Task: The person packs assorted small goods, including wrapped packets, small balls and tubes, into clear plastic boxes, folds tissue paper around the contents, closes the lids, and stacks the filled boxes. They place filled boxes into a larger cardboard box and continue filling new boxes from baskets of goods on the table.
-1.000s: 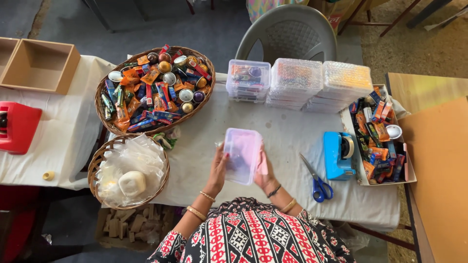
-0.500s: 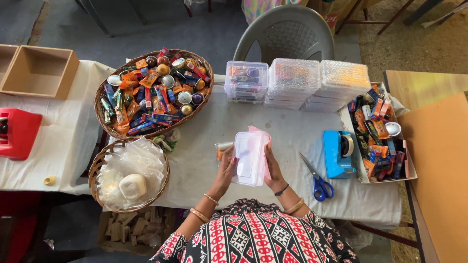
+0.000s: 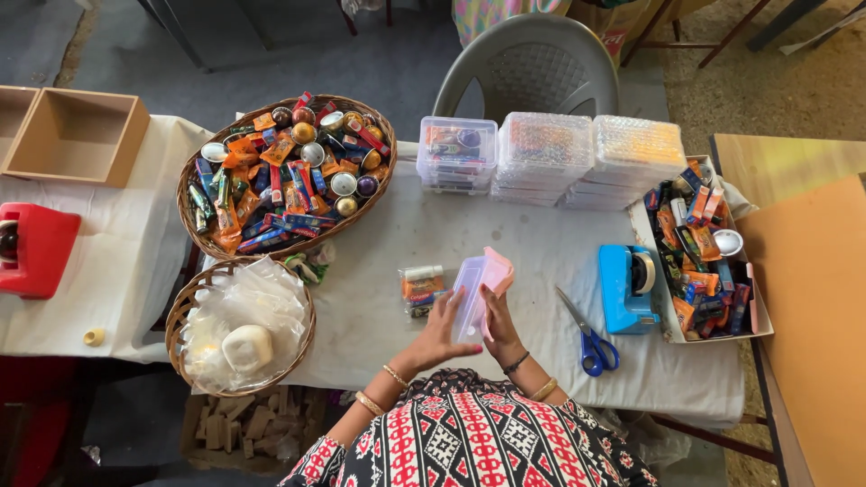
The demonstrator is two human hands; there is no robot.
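A: Head view, start at the middle. What do the hands have?

B: Both hold one small clear box (image 3: 471, 296) with a pink lid (image 3: 498, 271), tipped on edge above the table (image 3: 505, 243), close to the body. The left hand (image 3: 439, 335) is spread along its near side, fingers (image 3: 451, 311) flat against the plastic. The right hand (image 3: 498, 326) curls round the far side, thumb and fingers pinching the box by the lid.

A: Lid on or off?

B: Hinged up, I'd say (the pink part stands away from the clear body), though I can't tell how far.

A: So which step is this?

B: My judgement: the box is being opened or held open, ready to be filled. A little packet (image 3: 421, 287) of wrapped items lies just left of the box on the cloth, untouched.

A: And the next move would call for what?

B: One hand steadying the box while the other frees itself for the packet; the lid has to stay clear of the opening.

A: What else is around?

B: A basket (image 3: 209, 242) of wrapped sweets to the upper left, a second basket (image 3: 178, 316) of clear bags below it, stacked boxes (image 3: 550, 155) at the far edge, a blue tape dispenser (image 3: 624, 289) and scissors (image 3: 586, 335) to the right, then a tray (image 3: 756, 317) of more sweets.
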